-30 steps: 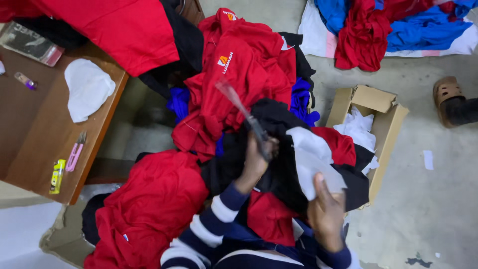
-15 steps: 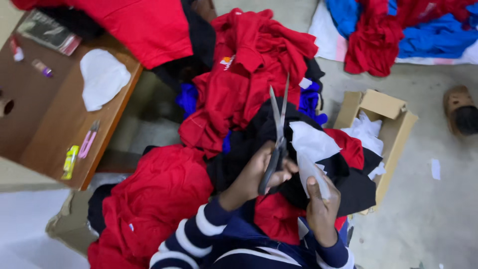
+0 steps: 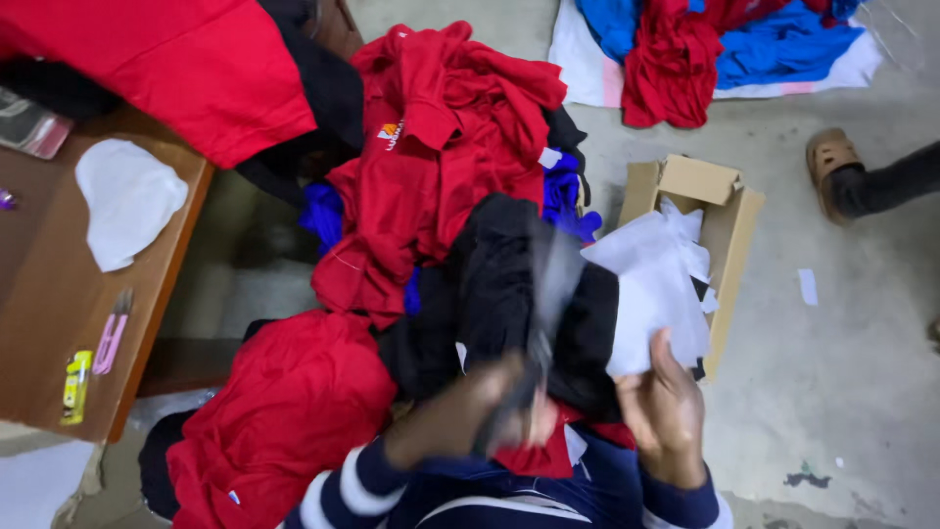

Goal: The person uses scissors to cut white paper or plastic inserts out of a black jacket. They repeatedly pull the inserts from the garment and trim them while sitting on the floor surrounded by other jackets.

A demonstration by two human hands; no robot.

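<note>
Garments first: we log a heap of red shirts (image 3: pixel 441 127) on the floor, with a black garment (image 3: pixel 490 294) on its near side. Against the black garment's right edge lies a white fabric piece (image 3: pixel 651 289), overlapping the open cardboard box (image 3: pixel 720 196). Our right hand (image 3: pixel 666 411) holds the white piece by its lower edge, fingers curled onto it. Our left hand (image 3: pixel 480 416) grips the scissors (image 3: pixel 539 333), fingers wrapped round the handles; blades blurred, pointing up over the black garment. On the wooden table (image 3: pixel 39 333), near its right edge, a white cloth (image 3: pixel 127 201).
</note>
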